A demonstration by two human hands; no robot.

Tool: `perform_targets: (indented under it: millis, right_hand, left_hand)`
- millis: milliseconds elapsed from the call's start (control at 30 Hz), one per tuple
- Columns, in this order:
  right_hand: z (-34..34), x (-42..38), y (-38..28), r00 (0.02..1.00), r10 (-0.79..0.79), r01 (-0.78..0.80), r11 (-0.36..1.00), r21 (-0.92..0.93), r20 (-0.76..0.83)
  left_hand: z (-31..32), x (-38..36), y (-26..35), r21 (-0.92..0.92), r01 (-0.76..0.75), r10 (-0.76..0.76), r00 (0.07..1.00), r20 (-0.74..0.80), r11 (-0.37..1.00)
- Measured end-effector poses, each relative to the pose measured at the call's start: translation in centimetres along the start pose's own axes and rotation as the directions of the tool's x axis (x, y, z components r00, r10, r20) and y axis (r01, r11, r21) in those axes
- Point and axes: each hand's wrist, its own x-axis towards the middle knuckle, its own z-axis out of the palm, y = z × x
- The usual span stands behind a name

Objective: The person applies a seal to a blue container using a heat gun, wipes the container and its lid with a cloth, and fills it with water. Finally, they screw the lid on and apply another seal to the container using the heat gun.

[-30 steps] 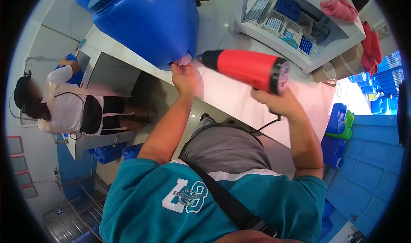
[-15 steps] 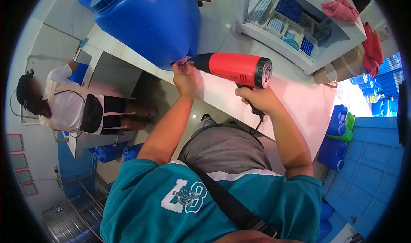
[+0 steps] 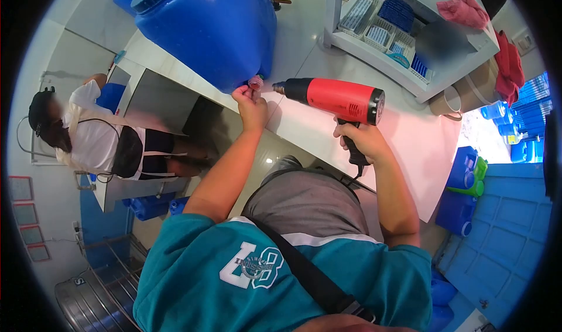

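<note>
A big blue drum (image 3: 211,28) lies on its side on the white counter (image 3: 410,139). My left hand (image 3: 252,105) pinches a small pinkish seal (image 3: 256,82) on the drum's low outlet at the counter's edge. My right hand (image 3: 358,140) grips the black handle of a red heat gun (image 3: 339,100). Its dark nozzle points left at the seal, a short gap away. A black cord hangs from the handle towards my lap.
A white rack (image 3: 404,39) with baskets of blue and white caps stands at the back right, with pink cloths (image 3: 465,7) on top. Blue jugs (image 3: 462,174) and a blue pallet (image 3: 503,226) are at right. Another person in a white shirt (image 3: 93,139) works at left.
The heat gun swung in until its nozzle was almost on the seal, then drew back a little to the right. My left hand stayed on the seal.
</note>
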Motion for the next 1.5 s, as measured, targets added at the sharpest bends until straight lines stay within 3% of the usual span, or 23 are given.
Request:
perform_targets:
  millis: [167,233,267,333,400,500,600,633,700,767,833,900,933,1000,1100,1133,1200,1233,1267,1333,1367,1433,1500]
  right_hand:
    - [1.1,-0.1,0.5,0.999,-0.004,0.005,1.000,-0.015,0.038]
    - [1.3,0.2,0.5,0.998,-0.044,0.041,0.996,0.079,0.038]
    - [1.1,-0.3,0.0,0.996,-0.057,0.048,0.988,0.145,0.062]
    - [0.0,-1.4,-1.2,0.978,-0.186,0.154,0.948,0.279,0.094]
    - [-0.7,-3.7,-3.3,0.922,-0.384,0.341,0.864,0.370,0.048]
    - [-1.5,-7.1,-9.5,0.760,-0.646,0.642,0.724,0.253,-0.079]
    - [-1.0,-7.8,-17.5,0.598,-0.762,0.771,0.632,-0.080,-0.250]
    - [-1.3,-7.5,-19.7,0.565,-0.760,0.733,0.641,-0.226,-0.322]
    - [-1.9,-6.2,-24.4,0.549,-0.748,0.593,0.663,-0.457,-0.373]
    - [-1.3,-4.5,-28.8,0.572,-0.730,0.434,0.656,-0.618,-0.374]
    - [-2.1,-2.5,-33.1,0.669,-0.609,0.034,0.598,-0.801,-0.426]
    - [-4.4,1.1,-35.0,0.605,-0.770,-0.018,0.242,-0.970,-0.203]
    - [-4.9,2.7,-36.2,0.596,-0.776,-0.027,0.239,-0.971,-0.208]
    - [-4.5,4.2,-37.8,0.709,-0.668,-0.311,-0.010,-0.950,-0.225]
    - [-2.3,3.4,-37.6,0.721,-0.638,-0.349,0.001,-0.937,-0.269]
    - [-3.0,3.5,-36.2,0.523,-0.850,-0.297,-0.110,-0.949,-0.065]
    - [3.5,0.2,-34.5,0.284,-0.958,-0.178,-0.024,-0.984,-0.028]
    - [4.7,-0.4,-33.0,0.289,-0.956,-0.026,0.054,-0.998,-0.059]
    - [5.9,-0.9,-31.5,0.298,-0.951,0.132,0.131,-0.983,-0.086]
    - [9.0,-1.2,-27.5,0.504,-0.847,0.338,0.373,-0.864,-0.168]
    - [9.6,-0.6,-25.7,0.511,-0.841,0.337,0.388,-0.858,-0.179]
    - [10.4,1.3,-21.8,0.727,-0.669,0.434,0.621,-0.653,-0.154]
    - [10.0,4.0,-18.2,0.860,-0.444,0.282,0.824,-0.492,-0.252]
  left_hand:
    - [0.0,0.5,-1.0,-0.077,0.110,-0.114,0.992,-0.052,0.991]
    - [-1.1,1.9,-1.7,-0.737,0.420,-0.417,0.885,0.205,0.529]
    - [-1.6,2.4,-1.5,-0.743,0.409,-0.399,0.893,0.208,0.530]
    - [-3.6,2.1,0.5,-0.814,0.557,-0.402,0.791,0.461,0.163]
    - [-4.3,1.2,6.0,-0.691,0.599,-0.734,0.664,0.146,0.404]
    - [-11.8,5.1,2.9,-0.615,0.381,-0.464,0.886,0.029,0.690]
    - [-15.7,15.5,12.2,-0.439,-0.072,-0.070,0.951,-0.300,0.896]
    - [-17.1,20.0,13.9,-0.558,-0.153,0.037,0.976,-0.214,0.816]
    - [-18.0,27.6,19.0,-0.386,-0.281,0.289,0.957,-0.038,0.879]
    - [-16.6,32.7,23.4,-0.212,-0.492,0.536,0.792,0.292,0.844]
    - [-13.0,36.4,28.1,-0.128,0.203,-0.105,0.838,0.535,0.971]
    - [-9.9,37.9,29.5,0.043,0.259,-0.222,0.722,0.656,0.965]
    - [-8.7,37.4,30.2,0.034,0.252,-0.211,0.719,0.662,0.967]
    - [-6.7,36.7,31.2,0.100,0.218,-0.219,0.634,0.742,0.971]
    - [-6.8,38.3,30.0,-0.007,0.278,-0.154,0.554,0.818,0.961]
    - [-7.6,38.2,29.9,-0.072,0.358,-0.156,0.568,0.808,0.931]
    - [-11.6,37.6,29.6,-0.247,0.559,-0.099,0.516,0.851,0.792]
    - [-14.0,37.1,29.7,-0.333,0.674,-0.025,0.462,0.886,0.660]
    - [-15.6,34.7,30.6,-0.493,0.647,0.081,0.557,0.826,0.582]
    - [-16.6,30.3,30.5,-0.629,0.606,0.157,0.647,0.746,0.487]
    - [-16.4,28.7,29.4,-0.753,0.411,0.291,0.743,0.603,0.514]
    - [-14.7,24.9,27.4,-0.789,0.103,0.403,0.815,0.416,0.606]
    - [-11.3,20.5,24.4,-0.841,0.010,0.631,0.656,0.414,0.541]
